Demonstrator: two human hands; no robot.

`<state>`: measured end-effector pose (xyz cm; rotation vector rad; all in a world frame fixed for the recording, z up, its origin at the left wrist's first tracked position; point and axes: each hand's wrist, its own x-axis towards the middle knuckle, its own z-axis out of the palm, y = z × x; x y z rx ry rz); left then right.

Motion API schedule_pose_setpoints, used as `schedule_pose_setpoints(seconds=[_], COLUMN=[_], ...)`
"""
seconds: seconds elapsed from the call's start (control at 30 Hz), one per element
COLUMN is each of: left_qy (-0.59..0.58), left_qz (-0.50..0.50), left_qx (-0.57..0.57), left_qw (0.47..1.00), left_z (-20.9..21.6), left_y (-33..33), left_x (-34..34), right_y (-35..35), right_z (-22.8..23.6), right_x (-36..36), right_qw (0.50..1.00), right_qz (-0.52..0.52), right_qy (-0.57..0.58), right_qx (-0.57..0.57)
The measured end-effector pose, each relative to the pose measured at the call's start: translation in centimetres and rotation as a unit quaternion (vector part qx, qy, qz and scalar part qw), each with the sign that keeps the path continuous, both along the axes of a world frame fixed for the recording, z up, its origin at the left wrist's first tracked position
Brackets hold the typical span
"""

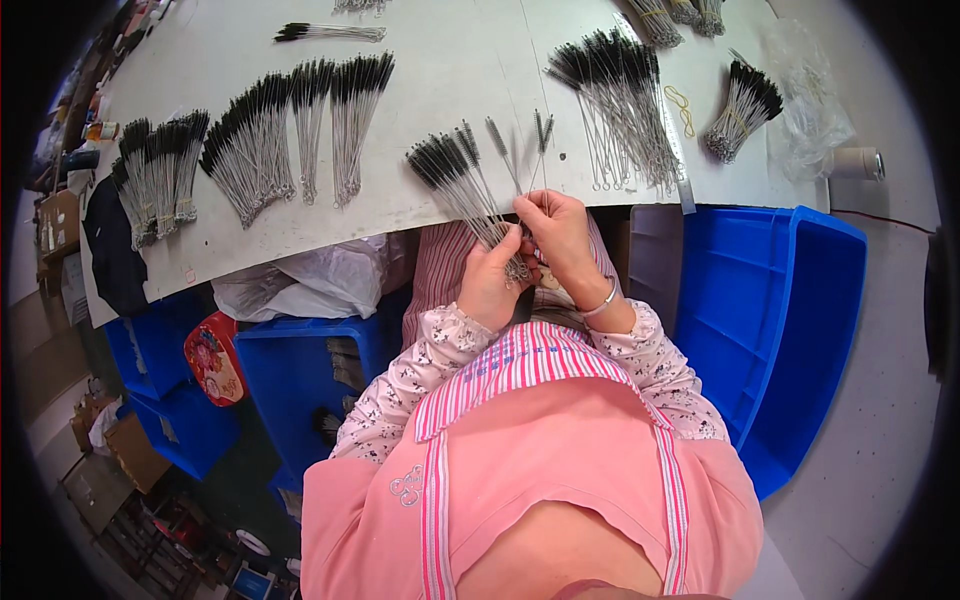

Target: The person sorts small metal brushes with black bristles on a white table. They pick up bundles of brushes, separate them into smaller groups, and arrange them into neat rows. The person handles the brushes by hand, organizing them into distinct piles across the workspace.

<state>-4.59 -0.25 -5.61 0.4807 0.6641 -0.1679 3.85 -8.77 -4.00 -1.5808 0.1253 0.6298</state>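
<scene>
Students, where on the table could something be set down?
Bare table lies between left brushes, held brushes and right fan; another patch sits left of the sideways bundle. Crowded: the right end, with ruler, bands and plastic bag.

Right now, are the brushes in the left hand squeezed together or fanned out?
Fanned out: the brushes spread at their black heads, their wire ends gathered in the left hand.
</scene>
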Motion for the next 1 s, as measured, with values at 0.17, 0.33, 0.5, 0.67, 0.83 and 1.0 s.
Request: schedule_pose_setpoints(seconds=[0.17,0.33,0.5,0.67,0.83,1.0], left_qy=[0.013,0.063,0.069,0.064,0.070,0.066], left_qz=[-0.004,-0.004,0.000,0.003,0.014,0.019], left_qx=[0.046,0.044,0.018,0.038,0.063,0.078], left_qw=[0.999,0.997,0.997,0.997,0.995,0.995], left_z=[0.6,1.1,1.1,1.2,2.3,1.9], left_y=[0.3,0.4,0.7,0.5,0.3,0.7], left_x=[-0.2,-0.3,-0.4,-0.6,-0.4,-1.1], right_y=[-0.3,-1.3,-2.6,-3.3,-3.2,-1.2], right_z=[-0.2,-1.4,-0.5,1.9,1.6,0.6], right_x=[3.2,8.1,10.5,10.4,6.8,2.1], right_qw=[0.993,0.970,0.900,0.873,0.888,0.874], right_qz=[-0.010,0.077,0.097,-0.012,0.017,0.177], right_qy=[-0.108,-0.164,-0.304,-0.386,-0.389,-0.320], right_qx=[-0.046,-0.164,-0.296,-0.298,-0.243,-0.319])
